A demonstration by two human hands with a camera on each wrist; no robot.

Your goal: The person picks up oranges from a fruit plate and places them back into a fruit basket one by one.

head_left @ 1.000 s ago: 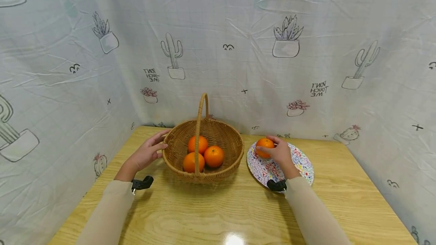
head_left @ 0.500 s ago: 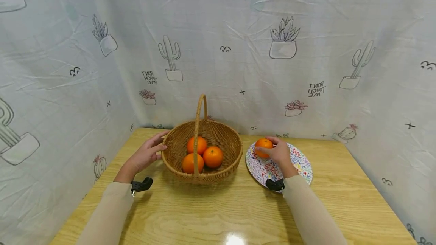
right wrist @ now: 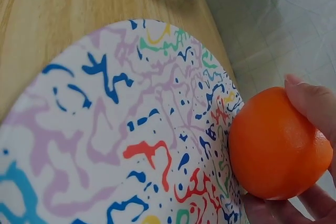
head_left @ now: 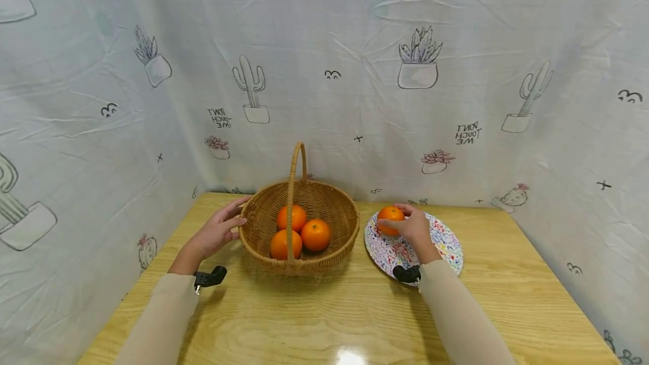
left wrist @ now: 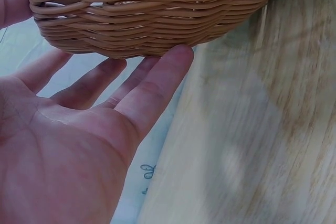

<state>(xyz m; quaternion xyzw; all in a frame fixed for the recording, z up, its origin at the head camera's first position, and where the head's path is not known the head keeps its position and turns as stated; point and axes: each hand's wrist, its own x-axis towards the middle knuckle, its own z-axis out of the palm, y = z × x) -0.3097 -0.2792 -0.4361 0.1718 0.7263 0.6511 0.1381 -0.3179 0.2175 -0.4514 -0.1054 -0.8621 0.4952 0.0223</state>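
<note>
My left hand (head_left: 217, 232) is at the left side of a wicker basket (head_left: 337, 199) with a tall arched handle. In the left wrist view, the spread, mostly straight fingers (left wrist: 157, 85) touch the basket's woven side (left wrist: 157, 17). Three oranges lie in the basket: a back orange (head_left: 298, 218), a right orange (head_left: 315, 235) and a front orange (head_left: 280, 245) partly behind the handle. On the right, my right hand (head_left: 417, 231) holds another orange (head_left: 389, 216) between thumb and fingers, at the left part of a round white plate (head_left: 446, 238) with coloured squiggles.
A wooden table (head_left: 324, 314) carries everything. A pale curtain (head_left: 365, 106) with printed cacti rises right behind the basket and plate and closes in the left and right sides. Black camera mounts (head_left: 210, 276) sit on both wrists.
The head view drifts slightly, so everything slides a little to the left in it. Both hands keep their places at the basket and the orange.
</note>
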